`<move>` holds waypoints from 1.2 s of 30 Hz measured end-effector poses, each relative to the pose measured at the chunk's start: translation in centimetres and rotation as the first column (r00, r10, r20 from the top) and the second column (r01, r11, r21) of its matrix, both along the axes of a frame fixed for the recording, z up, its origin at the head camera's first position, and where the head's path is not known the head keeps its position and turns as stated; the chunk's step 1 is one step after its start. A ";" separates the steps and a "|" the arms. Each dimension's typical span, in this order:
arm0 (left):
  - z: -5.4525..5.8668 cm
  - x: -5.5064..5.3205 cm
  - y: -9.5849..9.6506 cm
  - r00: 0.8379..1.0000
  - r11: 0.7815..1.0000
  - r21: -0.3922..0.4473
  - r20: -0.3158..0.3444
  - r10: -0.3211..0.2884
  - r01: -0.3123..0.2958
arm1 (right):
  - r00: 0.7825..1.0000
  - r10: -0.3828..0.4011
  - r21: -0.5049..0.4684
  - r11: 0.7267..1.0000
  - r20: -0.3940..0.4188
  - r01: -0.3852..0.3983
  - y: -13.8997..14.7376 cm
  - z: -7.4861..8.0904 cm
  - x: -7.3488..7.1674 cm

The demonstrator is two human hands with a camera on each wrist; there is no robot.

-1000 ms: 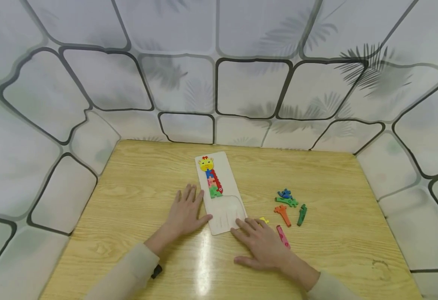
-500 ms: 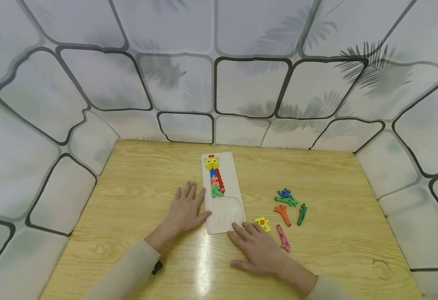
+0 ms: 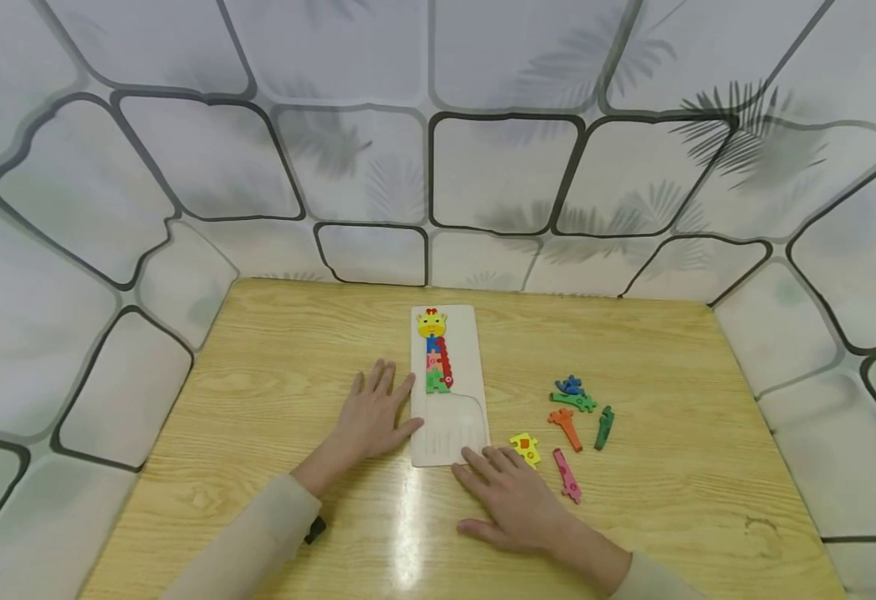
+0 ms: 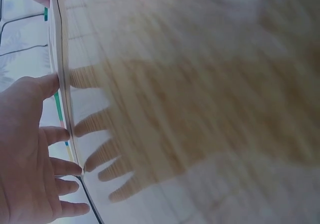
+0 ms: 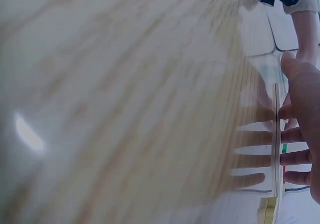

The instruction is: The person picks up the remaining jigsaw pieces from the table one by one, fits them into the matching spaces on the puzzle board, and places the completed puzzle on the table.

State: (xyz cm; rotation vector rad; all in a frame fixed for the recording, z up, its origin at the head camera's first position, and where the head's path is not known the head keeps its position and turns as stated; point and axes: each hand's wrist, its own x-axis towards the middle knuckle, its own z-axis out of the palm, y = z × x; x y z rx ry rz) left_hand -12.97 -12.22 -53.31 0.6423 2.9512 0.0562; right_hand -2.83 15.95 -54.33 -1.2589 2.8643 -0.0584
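The giraffe puzzle board lies between the left hand at its left edge and right hand, perhaps touching its near-right corner, fingers spread; light, even pressure should keep it square.

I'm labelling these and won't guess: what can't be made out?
Head: the mark on the pink piece, too small.
Head: the whole black object, partly hidden by the left sleeve.
Left wrist: the face of the board, seen nearly edge-on.
Right wrist: the rest of the right hand, cut off by the right edge.
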 end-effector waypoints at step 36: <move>-0.1 -0.3 0.8 0.999 0.998 0.048 0.033 -0.037 0.035 | 1.000 0.028 0.092 0.995 -0.005 -0.027 1.4 0.7 0.5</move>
